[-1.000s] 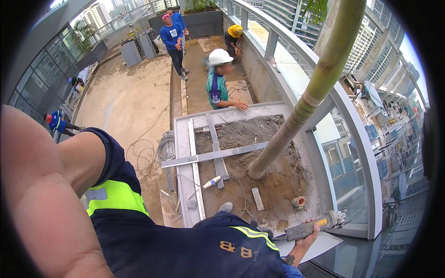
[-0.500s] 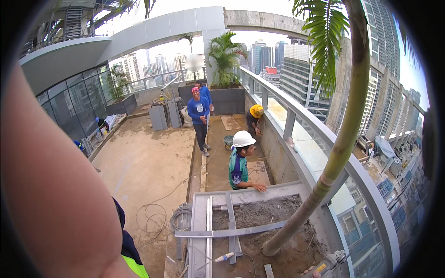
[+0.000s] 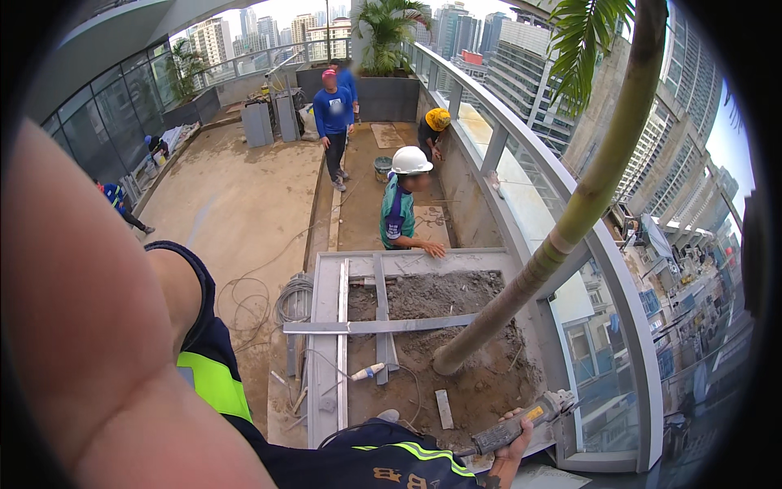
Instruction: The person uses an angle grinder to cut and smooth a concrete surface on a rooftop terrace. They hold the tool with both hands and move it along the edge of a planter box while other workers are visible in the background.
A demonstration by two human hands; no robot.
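My right hand [image 3: 513, 447] is wrapped round the grey body of an angle grinder [image 3: 498, 432], held low over the near right corner of a planter box [image 3: 328, 285]. My bent left arm [image 3: 90, 326] fills the left side, very close; its hand is out of the picture. Inside the planter, a palm trunk [image 3: 509, 306] leans to the right out of damp soil [image 3: 440, 285]. Long grey metal bars [image 3: 407, 327] lie crossed over the box. Next to them is a white and blue cable connector [image 3: 368, 372], and a short offcut [image 3: 444, 409] rests on the soil.
A worker in a white helmet [image 3: 411, 160] stands at the planter's far edge. Beyond are a worker in a yellow head covering [image 3: 437, 120] and people in blue shirts [image 3: 332, 112]. A glass railing [image 3: 607, 350] borders the right. Coiled cable [image 3: 295, 300] lies left of the planter.
The view has tilted down, so my right hand and the grinder now show more fully. The worker in blue has lowered their hands.
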